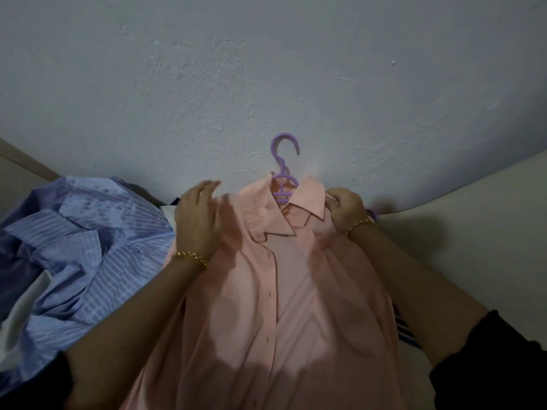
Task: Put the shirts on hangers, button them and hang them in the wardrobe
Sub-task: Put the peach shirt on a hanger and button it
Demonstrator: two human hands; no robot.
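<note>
1. While a heap of crumpled blue striped shirts (88, 247) lies at left, the left hand (198, 220) rests loosely spread on the shoulder of the salmon-pink cotton shirt (266, 291).
2. That shirt sits centrally on a purple plastic hanger (284, 176).
3. The right hand (344, 210) pinches its other shoulder beside the collar.

The shirt (266, 291) lies in the centre on the surface (473, 217), its collar toward the wall (266, 69) behind. The hanger (283, 184) sits inside the collar, its hook reaching past it toward the wall. 1 heap of other shirts (83, 238) lies just beside it on the left. The left hand (198, 220) rests on the shirt's shoulder on the left; the right hand (346, 208) pinches the shoulder on the right.
</note>
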